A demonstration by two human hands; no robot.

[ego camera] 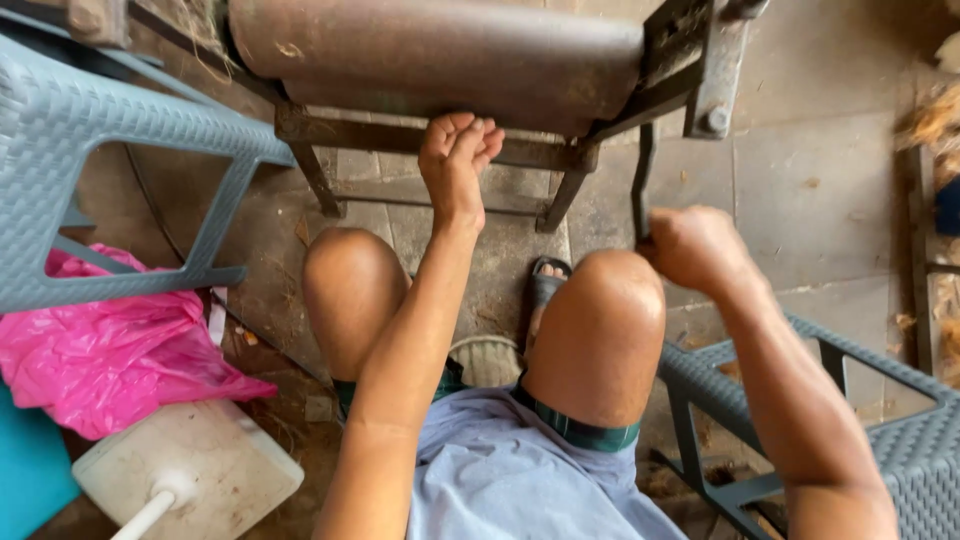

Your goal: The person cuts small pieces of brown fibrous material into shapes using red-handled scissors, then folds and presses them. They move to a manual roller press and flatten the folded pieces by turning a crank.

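Top of the rusty metal drum is cut off by the frame edge, so its full shape can't be read. What lies between drum and frame bar is in shadow, hard to make out. Left hand is up at the drum's underside, fingers curled in, touching the frame bar just below it; whether it has anything pinched inside, can't tell. Right hand is a closed fist wrapped round the dark crank handle, which drops from the machine's right end; grip hides the handle's lower tip. Grey plastic stool at left, another by the right arm, both partly cropped. Pink plastic bag lies on the floor under the left stool.
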